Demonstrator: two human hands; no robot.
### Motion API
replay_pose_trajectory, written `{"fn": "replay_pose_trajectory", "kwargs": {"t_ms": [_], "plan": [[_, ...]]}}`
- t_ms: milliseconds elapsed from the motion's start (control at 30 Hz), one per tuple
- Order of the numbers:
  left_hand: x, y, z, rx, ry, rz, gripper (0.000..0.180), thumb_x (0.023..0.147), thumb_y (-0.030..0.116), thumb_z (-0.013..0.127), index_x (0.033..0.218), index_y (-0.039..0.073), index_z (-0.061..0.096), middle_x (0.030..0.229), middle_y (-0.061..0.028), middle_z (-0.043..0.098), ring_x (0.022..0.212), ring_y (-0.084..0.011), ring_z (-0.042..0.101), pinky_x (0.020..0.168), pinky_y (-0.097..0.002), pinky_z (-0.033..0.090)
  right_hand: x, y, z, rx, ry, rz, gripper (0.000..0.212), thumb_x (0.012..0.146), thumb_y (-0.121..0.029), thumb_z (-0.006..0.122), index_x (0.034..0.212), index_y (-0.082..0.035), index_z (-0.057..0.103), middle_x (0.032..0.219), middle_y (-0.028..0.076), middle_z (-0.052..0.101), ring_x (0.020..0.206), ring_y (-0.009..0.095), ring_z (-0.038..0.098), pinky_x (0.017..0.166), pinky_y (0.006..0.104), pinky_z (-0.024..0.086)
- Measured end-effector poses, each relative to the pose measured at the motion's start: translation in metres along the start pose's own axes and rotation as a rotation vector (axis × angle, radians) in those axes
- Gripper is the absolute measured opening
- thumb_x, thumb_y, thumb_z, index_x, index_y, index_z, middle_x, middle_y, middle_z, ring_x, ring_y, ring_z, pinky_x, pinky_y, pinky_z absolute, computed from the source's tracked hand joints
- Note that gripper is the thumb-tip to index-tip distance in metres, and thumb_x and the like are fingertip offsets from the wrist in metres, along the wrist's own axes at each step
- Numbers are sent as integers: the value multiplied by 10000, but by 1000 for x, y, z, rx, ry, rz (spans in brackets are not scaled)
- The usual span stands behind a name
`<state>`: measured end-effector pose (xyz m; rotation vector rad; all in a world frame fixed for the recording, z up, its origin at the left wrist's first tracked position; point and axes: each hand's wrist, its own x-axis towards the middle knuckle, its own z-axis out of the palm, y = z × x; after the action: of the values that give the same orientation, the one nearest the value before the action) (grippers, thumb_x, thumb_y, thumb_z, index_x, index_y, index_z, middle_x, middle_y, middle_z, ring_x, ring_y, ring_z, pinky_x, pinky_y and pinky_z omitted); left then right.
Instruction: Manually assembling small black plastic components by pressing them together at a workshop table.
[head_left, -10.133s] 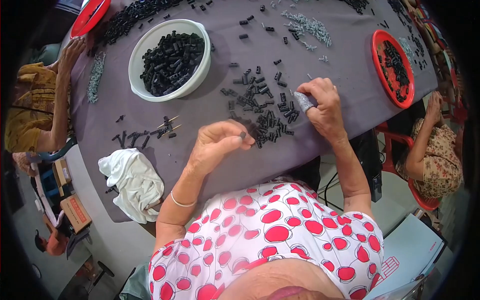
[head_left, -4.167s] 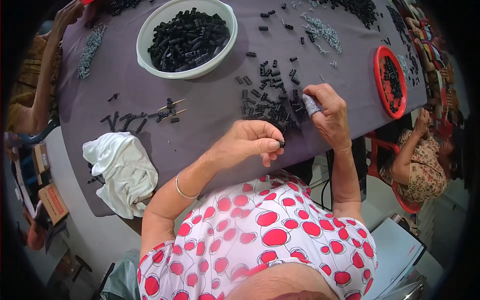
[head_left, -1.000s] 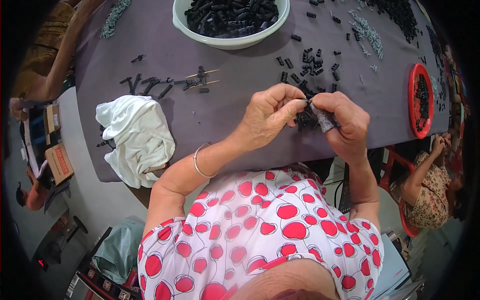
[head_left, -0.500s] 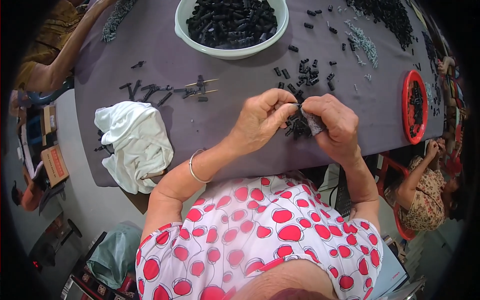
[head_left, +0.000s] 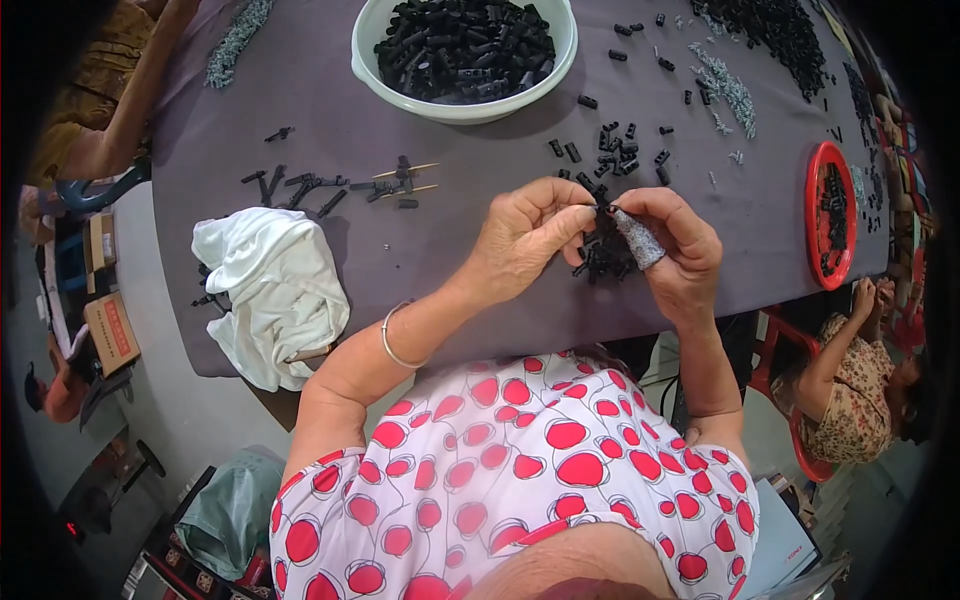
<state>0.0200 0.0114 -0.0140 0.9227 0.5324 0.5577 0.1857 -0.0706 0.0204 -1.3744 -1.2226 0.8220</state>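
My left hand [head_left: 528, 240] pinches a tiny dark piece between thumb and forefinger, too small to name. Close against it, the bent fingers of my right hand [head_left: 688, 258] are drawn together at the same spot; whatever they grip is hidden. A speckled grey cover [head_left: 641, 242] sits on one right-hand digit. Beneath both hands lies a heap of small black plastic parts [head_left: 605, 258]. Just beyond the fingertips, short black cylindrical parts [head_left: 617, 150] are scattered on the grey tablecloth [head_left: 470, 185].
A white bowl [head_left: 462, 113] full of black cylinders stands at the far middle. To the left are black stick-like parts [head_left: 320, 185], thin wooden sticks [head_left: 422, 188] and a white cloth [head_left: 268, 285]. Rightward are grey small pieces [head_left: 730, 92], a red tray [head_left: 849, 235] and a seated person [head_left: 845, 390].
My right hand has turned and its fingers have lifted a little, showing more of the speckled cover. My left hand keeps its pinch in nearly the same place.
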Motion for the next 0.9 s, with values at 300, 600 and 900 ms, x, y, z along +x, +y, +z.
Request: {"fn": "replay_pose_trajectory", "kwargs": {"t_ms": [300,600,900], "plan": [[-2,1,3,52,-13,28,187,939,124,573,1029,-40,574,833,-35,613,655,-66,563,591,-195,476,4,-6,2,-464,-40,-363,356,632,137,597,965,12,606,870,140,622,768,291,613,676,334,501],[-4,0,4,116,1,13,165,935,102,569,1029,-34,576,836,-24,612,663,-55,555,598,-188,470,6,-5,-2,-495,-98,-425,383,581,136,600,944,14,599,851,139,621,753,296,608,654,343,501],[-5,3,5,265,18,56,144,925,89,573,1006,-29,592,825,-15,611,667,-50,549,589,-190,476,7,-5,-2,-498,-122,-407,360,576,134,616,912,7,599,825,132,627,738,294,615,643,340,506]]}}
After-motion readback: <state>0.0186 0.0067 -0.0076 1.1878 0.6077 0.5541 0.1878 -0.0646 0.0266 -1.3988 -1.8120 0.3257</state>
